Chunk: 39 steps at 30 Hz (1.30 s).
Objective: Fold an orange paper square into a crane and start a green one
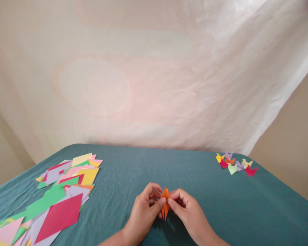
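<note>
folded paper piece (165, 209) between left hand (145, 206) and right hand (188, 207), over the near middle of a table (138, 171)
both hands touch the piece, one from each side; to their left, loose paper sheets (50, 201) overlap on the table from the near left toward the far left; paper birds (239, 166) sit grouped near the far right corner; a hanging backdrop (154, 85) is behind the table.
</note>
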{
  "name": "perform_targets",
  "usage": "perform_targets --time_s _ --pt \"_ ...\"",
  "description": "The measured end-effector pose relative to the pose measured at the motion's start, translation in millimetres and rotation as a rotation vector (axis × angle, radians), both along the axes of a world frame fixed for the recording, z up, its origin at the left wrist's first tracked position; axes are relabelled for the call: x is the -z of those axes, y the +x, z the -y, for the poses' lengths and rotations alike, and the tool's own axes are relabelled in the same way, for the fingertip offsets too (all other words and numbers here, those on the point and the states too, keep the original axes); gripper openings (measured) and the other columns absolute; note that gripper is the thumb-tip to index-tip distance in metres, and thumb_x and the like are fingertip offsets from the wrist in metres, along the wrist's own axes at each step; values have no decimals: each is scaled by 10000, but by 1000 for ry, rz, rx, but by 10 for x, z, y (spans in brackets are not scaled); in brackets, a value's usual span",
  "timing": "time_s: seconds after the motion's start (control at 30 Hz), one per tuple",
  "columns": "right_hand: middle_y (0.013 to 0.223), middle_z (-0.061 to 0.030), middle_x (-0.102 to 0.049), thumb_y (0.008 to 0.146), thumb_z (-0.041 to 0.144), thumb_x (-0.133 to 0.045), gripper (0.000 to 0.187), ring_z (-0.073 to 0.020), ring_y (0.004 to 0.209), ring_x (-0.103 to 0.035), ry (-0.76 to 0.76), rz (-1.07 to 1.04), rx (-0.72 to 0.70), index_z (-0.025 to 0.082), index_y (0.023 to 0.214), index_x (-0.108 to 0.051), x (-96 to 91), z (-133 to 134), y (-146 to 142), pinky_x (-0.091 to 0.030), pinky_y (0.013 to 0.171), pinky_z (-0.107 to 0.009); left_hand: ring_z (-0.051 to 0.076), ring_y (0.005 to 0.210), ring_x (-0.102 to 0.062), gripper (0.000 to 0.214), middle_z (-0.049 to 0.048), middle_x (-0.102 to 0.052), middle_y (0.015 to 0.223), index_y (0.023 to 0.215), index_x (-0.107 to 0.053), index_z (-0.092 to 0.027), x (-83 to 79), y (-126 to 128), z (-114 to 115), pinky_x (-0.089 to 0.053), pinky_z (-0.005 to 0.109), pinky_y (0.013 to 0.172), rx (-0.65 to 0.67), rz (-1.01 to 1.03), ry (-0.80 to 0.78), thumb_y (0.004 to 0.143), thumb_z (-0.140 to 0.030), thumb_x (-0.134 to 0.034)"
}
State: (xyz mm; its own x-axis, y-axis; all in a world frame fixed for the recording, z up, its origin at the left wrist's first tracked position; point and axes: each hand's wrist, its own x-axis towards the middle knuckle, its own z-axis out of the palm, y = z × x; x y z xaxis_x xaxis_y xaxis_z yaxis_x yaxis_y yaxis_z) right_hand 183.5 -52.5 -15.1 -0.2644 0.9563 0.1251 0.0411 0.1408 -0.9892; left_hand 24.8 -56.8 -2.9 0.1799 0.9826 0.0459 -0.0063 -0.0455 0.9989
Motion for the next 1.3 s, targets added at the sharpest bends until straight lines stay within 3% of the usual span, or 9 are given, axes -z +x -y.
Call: perform_targets --time_s 0.13,0.4,0.5,0.6,0.77,0.83,0.97,1.13,1.3 --pt "803 -31 -625 837 377 -573 208 -170 756 -582 17 17 6 184 761 -571 -2 4 -4 -452 709 -267 89 509 -525 201 -20 -578 610 777 -544 -155 3 -7 4 -435 206 518 22 -73 2 808 -350 -577" --pt "815 -34 -623 835 338 -581 185 -166 751 -583 50 14 32 179 742 -558 10 11 -8 -457 687 -266 111 588 -531 172 -6 -590 640 712 -570 -156 -58 1 52 -410 209 560 -105 -240 96 808 -299 -575" --pt "827 -36 -626 826 309 -586 166 -166 757 -591 73 40 67 182 725 -550 -10 26 -19 -462 689 -265 116 610 -545 118 -5 -608 678 809 -585 -162 -64 5 58 -418 210 582 -103 -210 113 802 -280 -582" --pt "835 -39 -632 821 289 -582 152 -170 772 -598 102 64 84 187 716 -543 -20 33 -23 -465 699 -269 123 612 -562 222 -8 -626 682 985 -596 -171 -38 -10 31 -420 218 596 -83 -200 93 798 -291 -586" --pt "836 -34 -630 816 257 -581 120 -167 772 -595 129 93 83 187 726 -545 4 27 -20 -459 707 -271 140 613 -577 246 31 -662 668 712 -656 -144 11 -42 -20 -406 221 580 -63 -298 33 785 -367 -581" --pt "828 -29 -630 819 265 -583 81 -167 759 -596 100 74 73 189 809 -559 14 25 -21 -461 691 -268 137 586 -568 240 26 -664 655 705 -659 -148 3 -39 -18 -394 216 554 -94 -342 24 777 -364 -581" --pt "902 -40 -648 857 312 -553 210 -178 809 -608 62 33 30 201 1035 -554 -8 36 -14 -463 710 -273 123 550 -530 213 8 -662 643 693 -670 -167 -59 -17 9 -373 208 536 -136 -442 59 769 -343 -577" --pt "845 -31 -657 844 335 -577 157 -174 771 -606 115 136 37 198 875 -645 -73 53 -8 -450 677 -257 125 576 -527 163 2 -643 626 642 -658 -176 -105 3 44 -369 207 558 -139 -513 139 749 -278 -587" --pt "755 -13 -623 830 329 -590 170 -161 717 -583 176 158 102 197 735 -641 -119 63 -13 -432 654 -249 125 592 -528 166 1 -623 628 631 -638 -172 -91 14 60 -372 205 571 -108 -523 180 758 -256 -572"
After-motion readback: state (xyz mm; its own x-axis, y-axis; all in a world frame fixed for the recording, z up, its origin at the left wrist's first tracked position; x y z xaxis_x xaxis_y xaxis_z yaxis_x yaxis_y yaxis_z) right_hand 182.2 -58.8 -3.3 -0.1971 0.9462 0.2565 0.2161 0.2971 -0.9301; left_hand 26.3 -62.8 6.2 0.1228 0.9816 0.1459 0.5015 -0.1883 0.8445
